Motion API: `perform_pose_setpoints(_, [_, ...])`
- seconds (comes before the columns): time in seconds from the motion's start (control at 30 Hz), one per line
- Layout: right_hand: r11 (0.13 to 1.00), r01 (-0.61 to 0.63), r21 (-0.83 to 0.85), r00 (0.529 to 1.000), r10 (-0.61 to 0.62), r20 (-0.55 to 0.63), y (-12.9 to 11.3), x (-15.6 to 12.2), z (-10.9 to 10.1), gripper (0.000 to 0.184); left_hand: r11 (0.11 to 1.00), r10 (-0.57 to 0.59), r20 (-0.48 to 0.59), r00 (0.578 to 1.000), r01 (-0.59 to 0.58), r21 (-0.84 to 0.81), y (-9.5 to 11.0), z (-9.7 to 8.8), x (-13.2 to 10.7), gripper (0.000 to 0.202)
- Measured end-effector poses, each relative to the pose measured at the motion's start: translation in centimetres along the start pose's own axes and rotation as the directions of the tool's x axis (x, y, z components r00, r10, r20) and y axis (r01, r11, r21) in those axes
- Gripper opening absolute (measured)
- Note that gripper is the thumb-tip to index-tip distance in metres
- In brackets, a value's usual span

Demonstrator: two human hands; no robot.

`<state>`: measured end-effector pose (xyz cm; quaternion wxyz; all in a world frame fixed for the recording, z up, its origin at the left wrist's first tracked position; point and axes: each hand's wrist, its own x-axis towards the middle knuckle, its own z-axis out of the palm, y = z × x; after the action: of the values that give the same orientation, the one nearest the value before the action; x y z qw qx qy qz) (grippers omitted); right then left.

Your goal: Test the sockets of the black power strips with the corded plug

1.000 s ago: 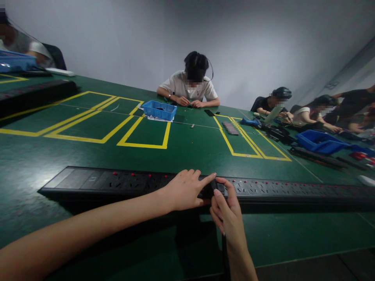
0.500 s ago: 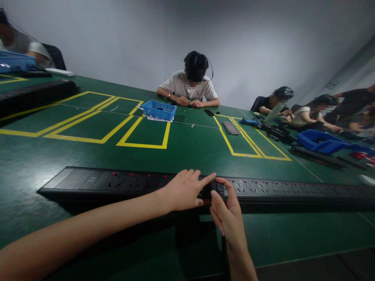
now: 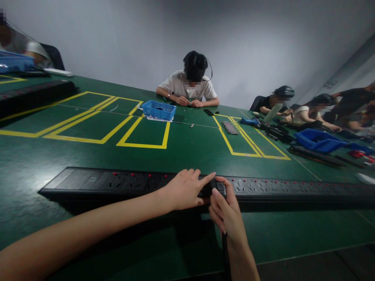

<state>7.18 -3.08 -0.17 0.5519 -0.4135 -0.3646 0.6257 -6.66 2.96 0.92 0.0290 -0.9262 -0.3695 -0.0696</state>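
A long black power strip (image 3: 99, 182) with rows of sockets and small red parts lies across the near side of the table. My left hand (image 3: 184, 191) grips it from above, fingers over the far edge and thumb on the near side, the index finger stretched toward a black plug (image 3: 213, 188). Between thumb and index finger, my right hand (image 3: 227, 205) pinches this plug at the strip's sockets. A black cable (image 3: 225, 249) runs down beside my right wrist. How deep the plug sits in the socket is hidden by my fingers.
Yellow tape rectangles (image 3: 142, 146) mark the green table (image 3: 187, 160). A light blue bin (image 3: 159, 111) stands before a person (image 3: 187, 84) opposite. At right are a dark blue bin (image 3: 319, 140), black parts and several people; another black strip (image 3: 35, 95) lies left.
Almost nothing differs. My right hand has shifted very slightly at the plug, and my left hand keeps its hold on the strip.
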Motion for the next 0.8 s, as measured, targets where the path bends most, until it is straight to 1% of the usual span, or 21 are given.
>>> perform_pose_setpoints(0.1, [0.970, -0.118, 0.211, 0.992, 0.104, 0.077, -1.6, 0.3, 0.1, 0.030, 1.000, 0.002, -0.007, 1.000, -0.002, -0.012, 0.1, 0.0, 0.0, 0.072])
perform_pose_setpoints(0.2, [0.880, -0.240, 0.409, 0.968, 0.187, 0.165, -4.0, 1.1, 0.6, 0.004, 1.000, 0.000, -0.031, 1.000, -0.001, -0.023, 0.1, 0.1, 0.0, 0.071])
perform_pose_setpoints(0.27, [0.838, -0.278, 0.469, 0.958, 0.208, 0.198, -5.5, 1.7, 0.9, 0.024, 1.000, -0.005, -0.042, 0.999, 0.005, -0.019, 0.1, 0.2, 0.0, 0.073])
perform_pose_setpoints(0.33, [0.821, -0.298, 0.488, 0.952, 0.220, 0.211, -6.3, 2.1, 1.2, 0.032, 1.000, -0.008, -0.048, 0.999, 0.007, -0.011, 0.1, 0.4, 0.0, 0.075])
perform_pose_setpoints(0.47, [0.806, -0.323, 0.496, 0.945, 0.244, 0.219, -6.6, 2.3, 1.4, 0.031, 1.000, 0.000, -0.056, 0.998, 0.000, -0.003, 0.0, 0.5, 0.0, 0.075])
perform_pose_setpoints(0.6, [0.765, -0.360, 0.535, 0.933, 0.287, 0.218, -6.4, 2.3, 1.4, 0.030, 1.000, -0.004, -0.064, 0.998, 0.003, -0.006, 0.0, 0.6, -0.1, 0.075])
perform_pose_setpoints(0.8, [0.730, -0.380, 0.568, 0.925, 0.308, 0.222, -6.7, 2.5, 1.3, 0.028, 1.000, 0.006, -0.064, 0.998, -0.007, -0.010, 0.0, 0.6, -0.1, 0.075])
